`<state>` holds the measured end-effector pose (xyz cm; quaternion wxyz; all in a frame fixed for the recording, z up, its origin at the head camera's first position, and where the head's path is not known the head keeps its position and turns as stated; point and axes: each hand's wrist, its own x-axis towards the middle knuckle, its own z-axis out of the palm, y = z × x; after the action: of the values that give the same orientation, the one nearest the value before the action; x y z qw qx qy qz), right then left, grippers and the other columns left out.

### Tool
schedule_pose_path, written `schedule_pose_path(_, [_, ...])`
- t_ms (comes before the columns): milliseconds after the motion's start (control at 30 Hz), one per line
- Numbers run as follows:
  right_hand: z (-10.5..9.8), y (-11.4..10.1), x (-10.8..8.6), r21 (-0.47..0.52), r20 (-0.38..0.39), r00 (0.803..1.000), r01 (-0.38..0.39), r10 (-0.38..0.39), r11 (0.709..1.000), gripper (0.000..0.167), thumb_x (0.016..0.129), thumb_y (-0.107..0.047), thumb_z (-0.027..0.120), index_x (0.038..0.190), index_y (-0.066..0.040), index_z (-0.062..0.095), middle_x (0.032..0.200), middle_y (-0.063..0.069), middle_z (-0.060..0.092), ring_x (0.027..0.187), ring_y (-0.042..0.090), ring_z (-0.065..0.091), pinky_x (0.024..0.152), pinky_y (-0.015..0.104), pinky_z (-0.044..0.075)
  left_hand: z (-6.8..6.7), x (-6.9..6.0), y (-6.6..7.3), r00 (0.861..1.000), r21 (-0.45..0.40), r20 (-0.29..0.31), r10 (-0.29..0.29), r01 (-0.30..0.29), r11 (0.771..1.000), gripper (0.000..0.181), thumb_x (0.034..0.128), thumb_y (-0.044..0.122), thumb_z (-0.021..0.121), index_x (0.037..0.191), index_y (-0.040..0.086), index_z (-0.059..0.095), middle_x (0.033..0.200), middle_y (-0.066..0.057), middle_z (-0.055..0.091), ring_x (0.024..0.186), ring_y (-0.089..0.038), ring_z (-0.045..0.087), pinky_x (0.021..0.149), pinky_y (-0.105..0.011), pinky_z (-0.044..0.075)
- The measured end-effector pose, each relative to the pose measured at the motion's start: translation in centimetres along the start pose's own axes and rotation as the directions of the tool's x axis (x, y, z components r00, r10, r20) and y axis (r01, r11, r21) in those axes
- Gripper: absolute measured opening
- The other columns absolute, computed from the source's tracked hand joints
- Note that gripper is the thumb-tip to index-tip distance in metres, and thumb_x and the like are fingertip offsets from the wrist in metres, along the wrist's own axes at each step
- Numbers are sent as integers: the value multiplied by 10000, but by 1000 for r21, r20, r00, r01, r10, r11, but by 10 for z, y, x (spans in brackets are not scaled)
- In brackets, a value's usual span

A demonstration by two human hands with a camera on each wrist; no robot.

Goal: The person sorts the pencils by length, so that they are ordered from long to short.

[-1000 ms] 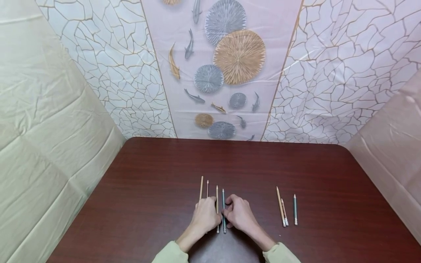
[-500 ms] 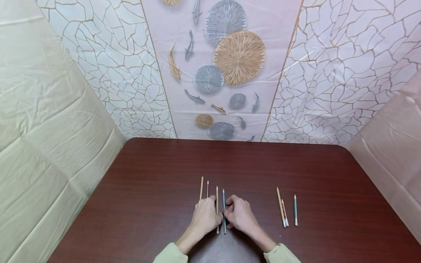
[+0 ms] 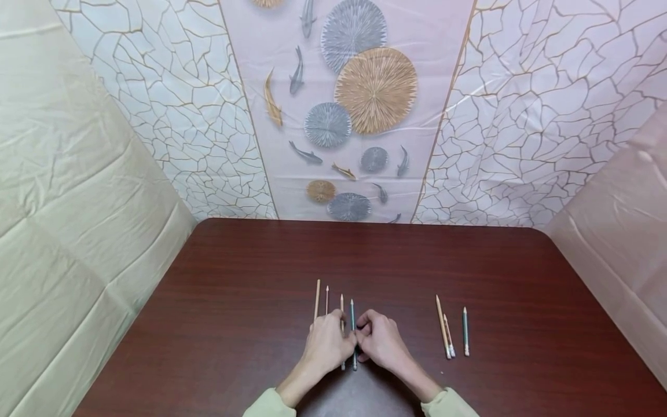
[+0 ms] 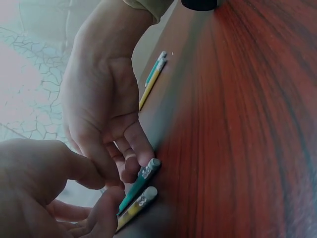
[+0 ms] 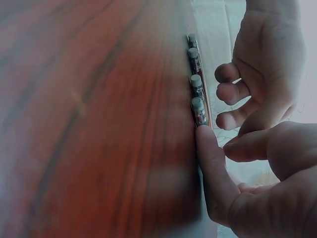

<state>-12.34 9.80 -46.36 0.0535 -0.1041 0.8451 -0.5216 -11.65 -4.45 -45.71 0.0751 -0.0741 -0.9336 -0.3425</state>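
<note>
A teal pencil (image 3: 352, 310) lies upright in the head view between my two hands, beside a yellow pencil (image 3: 341, 302) on its left. My left hand (image 3: 325, 343) reaches over the yellow pencil and hides its middle. Its thumb crosses the teal pencil and meets my right hand (image 3: 384, 343), whose bent fingers lie against that pencil's right side. In the left wrist view the eraser ends of the teal pencil (image 4: 137, 187) and the yellow pencil (image 4: 137, 210) show below my right fingers. From the right wrist, one of my right fingertips (image 5: 204, 133) touches the nearest eraser end. No grip shows.
Left of my left hand lie a plain wooden stick-like pencil (image 3: 317, 296) and a thin pale pencil (image 3: 327, 296), partly hidden. Farther right are a long tan pencil (image 3: 442, 324), a short patterned pencil (image 3: 449, 336) and a short green pencil (image 3: 465, 331) on the dark table (image 3: 250, 260).
My left thumb has shifted right, over the teal pencil to my right thumb. The view has drifted slightly; the pencils keep their places.
</note>
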Motion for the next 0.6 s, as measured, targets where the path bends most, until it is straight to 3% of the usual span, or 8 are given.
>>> schedule_pose_path(367, [-10, 2, -5, 46, 13, 1000, -13, 13, 999, 132, 853, 9, 646, 955, 77, 597, 700, 52, 634, 443, 208, 637, 435, 328, 525, 3, -2, 6, 999, -71, 5, 37, -36, 997, 301, 752, 131, 718, 1007, -23, 674, 590, 110, 544, 574, -94, 556, 581, -331, 484])
schedule_pose_path(600, [-21, 2, -11, 23, -9, 1000, 6, -6, 1000, 129, 851, 14, 668, 948, 64, 600, 707, 68, 646, 424, 195, 625, 418, 323, 516, 7, -3, 12, 1000, -109, 6, 29, -28, 994, 316, 750, 113, 714, 1030, -28, 684, 614, 79, 561, 579, -102, 562, 552, -309, 474])
